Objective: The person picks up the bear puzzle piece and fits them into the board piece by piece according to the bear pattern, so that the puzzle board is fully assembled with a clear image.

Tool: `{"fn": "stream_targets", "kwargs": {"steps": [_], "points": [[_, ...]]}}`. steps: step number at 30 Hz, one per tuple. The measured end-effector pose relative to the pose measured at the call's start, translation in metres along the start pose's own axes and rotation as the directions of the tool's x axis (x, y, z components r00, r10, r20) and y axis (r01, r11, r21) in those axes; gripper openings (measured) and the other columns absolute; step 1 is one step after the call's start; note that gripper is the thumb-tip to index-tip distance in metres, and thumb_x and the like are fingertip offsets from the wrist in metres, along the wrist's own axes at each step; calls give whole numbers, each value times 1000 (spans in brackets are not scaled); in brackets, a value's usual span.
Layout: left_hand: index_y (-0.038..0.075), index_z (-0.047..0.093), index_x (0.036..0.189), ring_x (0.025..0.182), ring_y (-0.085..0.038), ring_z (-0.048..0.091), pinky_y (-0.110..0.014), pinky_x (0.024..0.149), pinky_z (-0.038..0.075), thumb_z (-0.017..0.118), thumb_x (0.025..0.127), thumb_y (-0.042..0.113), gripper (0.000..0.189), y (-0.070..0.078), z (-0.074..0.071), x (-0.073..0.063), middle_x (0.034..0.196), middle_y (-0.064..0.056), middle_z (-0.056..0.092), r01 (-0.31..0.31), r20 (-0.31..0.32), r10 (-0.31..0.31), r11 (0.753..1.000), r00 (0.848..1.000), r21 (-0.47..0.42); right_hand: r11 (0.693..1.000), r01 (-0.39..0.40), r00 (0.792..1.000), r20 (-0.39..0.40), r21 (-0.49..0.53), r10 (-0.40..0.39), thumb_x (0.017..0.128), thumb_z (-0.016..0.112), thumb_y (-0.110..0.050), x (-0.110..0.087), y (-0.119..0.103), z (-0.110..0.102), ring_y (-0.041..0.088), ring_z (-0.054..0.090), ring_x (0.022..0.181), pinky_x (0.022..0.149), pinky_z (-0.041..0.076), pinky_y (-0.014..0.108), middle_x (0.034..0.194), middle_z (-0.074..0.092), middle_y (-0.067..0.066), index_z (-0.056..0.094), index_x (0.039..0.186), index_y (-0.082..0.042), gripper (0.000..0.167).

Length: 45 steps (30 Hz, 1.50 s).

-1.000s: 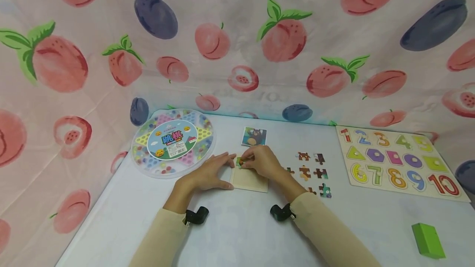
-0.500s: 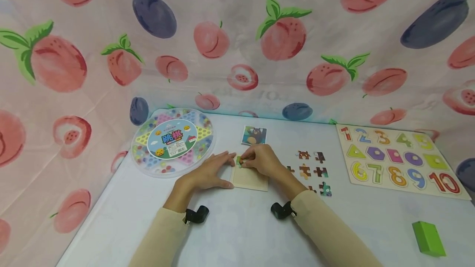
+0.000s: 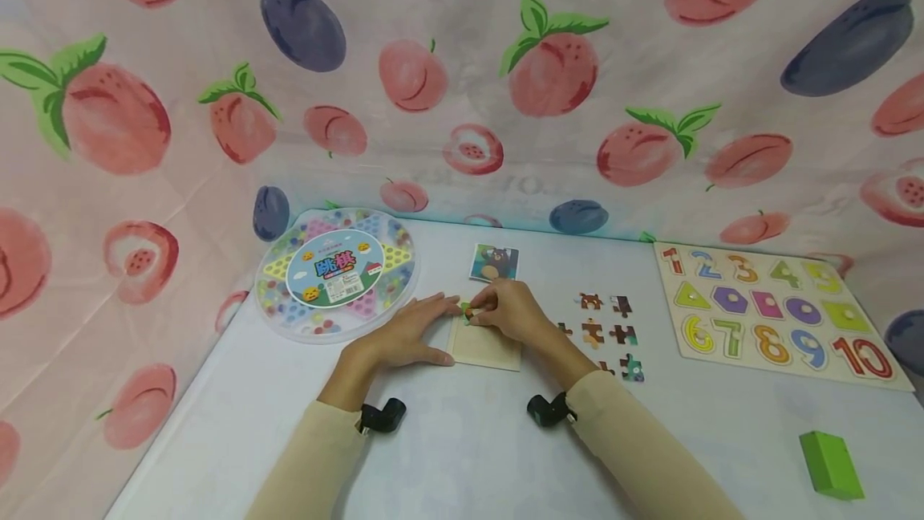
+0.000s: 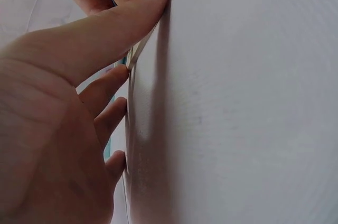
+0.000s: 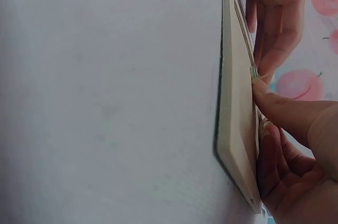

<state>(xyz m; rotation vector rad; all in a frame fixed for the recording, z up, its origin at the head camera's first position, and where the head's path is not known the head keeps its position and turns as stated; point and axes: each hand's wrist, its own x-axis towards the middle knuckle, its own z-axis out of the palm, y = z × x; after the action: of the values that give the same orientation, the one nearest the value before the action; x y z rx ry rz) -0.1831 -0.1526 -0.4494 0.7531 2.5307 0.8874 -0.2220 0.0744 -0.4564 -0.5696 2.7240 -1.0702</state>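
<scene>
A small square wooden puzzle board [image 3: 487,350] with a raised border lies on the white table in the head view. My left hand [image 3: 407,335] rests at its left side, thumb at the lower left edge and forefinger by the upper left corner, fingers fairly straight. Over that corner my right hand [image 3: 512,313] pinches a greenish jigsaw piece [image 3: 465,310], mostly hidden by the fingers. The right wrist view shows the right thumb on the piece's green edge [image 5: 253,71]. Right of the right hand, several loose jigsaw pieces [image 3: 593,334] lie in rows, partly covered by the wrist.
Behind the board lies a bear picture card [image 3: 495,263]. A round Chinese checkers set [image 3: 336,275] stands at the left, close to the left hand. A number and shape board [image 3: 776,315] lies at the right, a green block [image 3: 832,465] nearer the front. A fruit-print curtain hangs behind.
Both hands stay almost where they were. The right fingers keep hold of the jigsaw piece at the board's upper left corner, with only slight movement there.
</scene>
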Motion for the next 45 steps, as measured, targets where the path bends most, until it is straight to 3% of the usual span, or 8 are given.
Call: {"fn": "stream_targets", "kwargs": {"steps": [15,21,32,38,45], "points": [[17,53,145,161,-33,20,-59,131,14,82,84,35,70,4,2,2,168,-3,34,32,6,-33,999,999,29,1000,-31,999,42,0,31,86,82,-16,-3,3,-5,9,62,78,66,50,21,90,75,4,80,104,-8,20],[19,54,144,160,-32,22,-64,127,20,84,83,35,70,7,2,4,167,0,37,51,4,-51,998,999,30,998,-39,997,66,42,36,87,81,-17,-9,5,-11,14,66,91,77,56,26,102,75,6,77,111,-9,25],[19,54,143,160,-32,22,-59,129,19,85,82,31,70,7,-1,6,167,1,36,64,11,-65,998,998,24,1000,-19,999,38,9,19,95,72,-27,-21,19,-60,33,59,126,96,55,49,135,66,11,69,131,-14,38],[17,54,143,161,-32,19,-56,131,14,85,82,28,69,7,-3,4,168,-1,35,59,21,-58,998,998,-6,999,-34,999,-20,0,34,94,74,-26,-32,31,-87,34,56,131,102,54,53,140,64,11,65,135,-12,44],[17,54,142,161,-32,19,-57,131,17,85,82,28,69,6,-3,4,168,-1,35,55,23,-55,998,998,1,998,-67,995,-72,-1,67,94,73,-23,-47,60,-113,37,53,132,107,49,57,138,65,17,56,142,-10,52]]}}
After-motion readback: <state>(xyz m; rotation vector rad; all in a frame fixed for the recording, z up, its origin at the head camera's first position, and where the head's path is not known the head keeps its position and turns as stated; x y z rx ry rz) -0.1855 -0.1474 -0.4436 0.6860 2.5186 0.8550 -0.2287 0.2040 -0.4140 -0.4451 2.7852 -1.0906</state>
